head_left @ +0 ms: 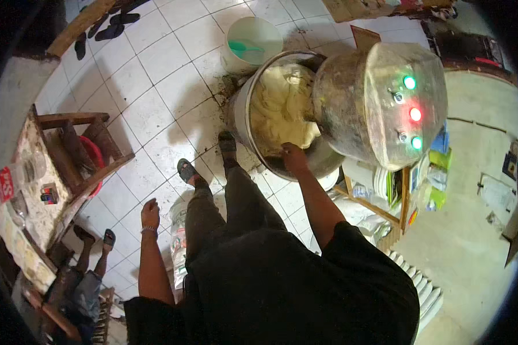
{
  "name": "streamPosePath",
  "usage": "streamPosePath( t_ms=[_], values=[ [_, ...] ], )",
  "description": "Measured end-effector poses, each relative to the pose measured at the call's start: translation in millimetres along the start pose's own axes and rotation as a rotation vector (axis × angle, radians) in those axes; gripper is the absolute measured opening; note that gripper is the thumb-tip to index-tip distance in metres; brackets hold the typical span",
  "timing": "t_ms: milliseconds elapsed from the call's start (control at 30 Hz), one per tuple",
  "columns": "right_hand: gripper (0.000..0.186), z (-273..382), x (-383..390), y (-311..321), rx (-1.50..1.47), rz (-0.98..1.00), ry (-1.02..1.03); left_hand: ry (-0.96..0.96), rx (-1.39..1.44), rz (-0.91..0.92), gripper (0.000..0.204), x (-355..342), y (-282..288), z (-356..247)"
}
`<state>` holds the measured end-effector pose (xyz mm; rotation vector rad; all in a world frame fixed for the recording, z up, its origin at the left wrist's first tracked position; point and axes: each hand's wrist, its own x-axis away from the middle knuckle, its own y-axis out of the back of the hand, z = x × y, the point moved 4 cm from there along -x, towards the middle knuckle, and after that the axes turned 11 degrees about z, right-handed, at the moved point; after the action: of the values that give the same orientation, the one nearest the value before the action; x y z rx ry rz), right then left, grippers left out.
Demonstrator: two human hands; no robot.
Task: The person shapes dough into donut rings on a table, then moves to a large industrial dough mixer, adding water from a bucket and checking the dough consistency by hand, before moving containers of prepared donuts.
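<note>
My left hand hangs beside my left leg with loosely curled fingers, nothing visible in it. My right hand reaches inside the rim of a large steel bowl, fingers bent at the lower edge of a pale mass of dough; whether they grip any is unclear. A big dusty mixer housing overhangs the bowl's right side, its clear-covered panel carrying green and red lit buttons.
A white bucket with a green item stands behind the bowl. A floury worktable is left, a seated co-worker beside it. Sandals lie on the tiles. A wooden shelf stands right, below the mixer.
</note>
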<state>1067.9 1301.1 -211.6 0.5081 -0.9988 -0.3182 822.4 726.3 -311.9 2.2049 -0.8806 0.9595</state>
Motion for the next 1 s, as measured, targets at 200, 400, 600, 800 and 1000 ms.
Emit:
streamPosePath(
  t_ms=[200, 400, 600, 800, 1000],
  values=[
    [0.038, 41, -73, -54, 1.411, 0.533, 0.375, 0.194, 0.196, -0.079, 0.038, 58, -38, 8],
    [0.038, 7, -137, -103, 1.275, 0.543, 0.385, 0.224, 0.039, 0.076, 0.043, 93, -145, 46],
    [0.039, 11, -193, -129, 1.108, 0.417, 0.197, 0.257, 0.148, 0.089, 0.042, 76, -197, 21],
    [0.039, 32, -237, -136, 1.031, 0.263, 0.021, 0.195, 0.147, 0.009, 0.041, 62, -164, -9],
    [0.039, 49, -274, -65, 1.041, 0.213, -0.063, 0.126, 0.062, -0.021, 0.039, 52, -127, 6]
  ],
)
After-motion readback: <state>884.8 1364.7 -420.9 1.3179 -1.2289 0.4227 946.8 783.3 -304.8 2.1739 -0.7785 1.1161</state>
